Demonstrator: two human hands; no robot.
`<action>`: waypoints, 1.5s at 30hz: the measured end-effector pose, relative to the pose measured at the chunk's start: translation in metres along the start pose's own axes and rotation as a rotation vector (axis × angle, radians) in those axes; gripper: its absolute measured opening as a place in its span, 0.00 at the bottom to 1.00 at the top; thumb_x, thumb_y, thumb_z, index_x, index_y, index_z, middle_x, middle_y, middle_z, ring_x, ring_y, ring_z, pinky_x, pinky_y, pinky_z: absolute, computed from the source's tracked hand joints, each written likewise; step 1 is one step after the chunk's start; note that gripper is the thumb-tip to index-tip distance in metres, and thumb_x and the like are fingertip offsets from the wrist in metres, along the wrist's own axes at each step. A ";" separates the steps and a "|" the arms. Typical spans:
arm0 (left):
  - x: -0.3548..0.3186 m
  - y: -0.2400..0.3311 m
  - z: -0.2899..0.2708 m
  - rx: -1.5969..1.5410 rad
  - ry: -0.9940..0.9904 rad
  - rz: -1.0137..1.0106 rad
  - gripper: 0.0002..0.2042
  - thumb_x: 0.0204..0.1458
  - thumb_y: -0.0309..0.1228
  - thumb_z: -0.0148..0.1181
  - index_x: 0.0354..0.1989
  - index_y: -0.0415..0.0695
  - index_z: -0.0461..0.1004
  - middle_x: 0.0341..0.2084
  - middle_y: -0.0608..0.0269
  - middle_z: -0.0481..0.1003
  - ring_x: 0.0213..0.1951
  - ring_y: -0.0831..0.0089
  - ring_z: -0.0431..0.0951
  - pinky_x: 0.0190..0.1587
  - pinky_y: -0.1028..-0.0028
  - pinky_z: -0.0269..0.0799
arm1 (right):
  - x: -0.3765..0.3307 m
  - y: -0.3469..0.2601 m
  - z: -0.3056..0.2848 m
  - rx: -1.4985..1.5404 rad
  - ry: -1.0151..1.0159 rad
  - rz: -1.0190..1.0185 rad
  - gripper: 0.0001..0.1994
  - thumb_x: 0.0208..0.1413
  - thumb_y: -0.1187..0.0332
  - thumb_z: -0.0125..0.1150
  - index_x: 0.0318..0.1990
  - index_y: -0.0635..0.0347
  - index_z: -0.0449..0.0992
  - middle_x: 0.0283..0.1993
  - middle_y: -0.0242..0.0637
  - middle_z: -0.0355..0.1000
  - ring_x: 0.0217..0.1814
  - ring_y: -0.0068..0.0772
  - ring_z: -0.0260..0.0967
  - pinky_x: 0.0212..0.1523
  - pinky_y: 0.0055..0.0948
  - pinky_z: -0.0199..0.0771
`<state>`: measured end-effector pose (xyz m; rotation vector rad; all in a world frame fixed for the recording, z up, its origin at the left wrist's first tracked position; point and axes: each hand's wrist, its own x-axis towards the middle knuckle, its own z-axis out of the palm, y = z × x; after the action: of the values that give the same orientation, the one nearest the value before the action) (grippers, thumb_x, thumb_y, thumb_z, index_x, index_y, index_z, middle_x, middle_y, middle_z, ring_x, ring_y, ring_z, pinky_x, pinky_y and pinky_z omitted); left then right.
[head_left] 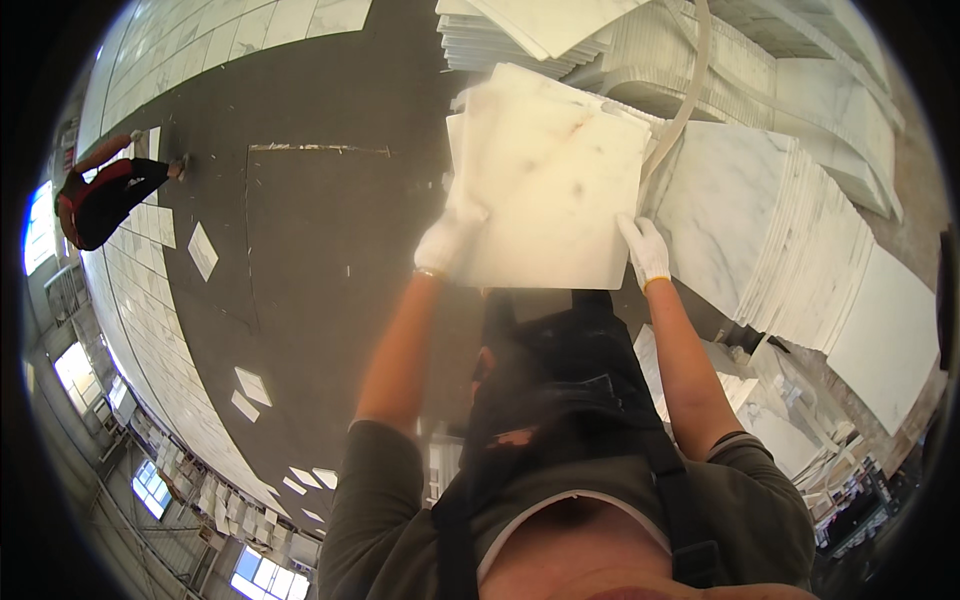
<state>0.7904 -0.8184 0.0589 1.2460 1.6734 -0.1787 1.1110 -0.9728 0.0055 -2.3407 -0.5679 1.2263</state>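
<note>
A pale, roughly square marble tile (552, 190) with faint grey veins and small spots is in front of my body. My left hand (452, 238), in a white glove and slightly blurred, grips its left edge. At the lower right edge my right hand (645, 249), gloved too, has its fingers along the side of the tile. Edges of other tiles show behind its far left corner; whether they touch it I cannot tell.
Stacked marble tiles (800, 240) stand in a leaning row on the right, with another pile (530, 40) at the far side. A pale strap (690, 90) curves between. Laid tiles (130, 310) line the left of the dark floor (310, 220); a person (110, 195) is bent over there.
</note>
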 end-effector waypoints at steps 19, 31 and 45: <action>-0.008 -0.047 0.073 -0.137 0.044 0.123 0.40 0.55 0.68 0.51 0.60 0.41 0.74 0.55 0.38 0.75 0.59 0.46 0.73 0.63 0.60 0.64 | 0.040 0.026 -0.013 0.756 -0.349 0.220 0.37 0.66 0.43 0.54 0.71 0.65 0.61 0.71 0.46 0.64 0.70 0.46 0.63 0.70 0.42 0.63; -0.023 -0.052 0.088 0.070 0.013 0.358 0.20 0.66 0.41 0.47 0.60 0.41 0.68 0.43 0.37 0.77 0.43 0.46 0.80 0.48 0.55 0.74 | 0.055 -0.016 -0.028 0.768 -0.510 0.166 0.36 0.63 0.46 0.60 0.71 0.60 0.64 0.70 0.42 0.67 0.69 0.42 0.64 0.69 0.41 0.65; -0.109 -0.131 0.096 -0.681 0.003 -0.184 0.18 0.60 0.43 0.63 0.46 0.38 0.79 0.32 0.70 0.78 0.37 0.84 0.75 0.37 0.77 0.71 | -0.008 0.052 -0.010 0.329 -0.181 0.024 0.34 0.66 0.46 0.58 0.61 0.75 0.71 0.58 0.43 0.75 0.57 0.34 0.72 0.59 0.30 0.71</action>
<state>0.7427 -1.0075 0.0416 0.5821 1.6494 0.2675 1.1234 -1.0220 -0.0127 -1.9829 -0.3628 1.4321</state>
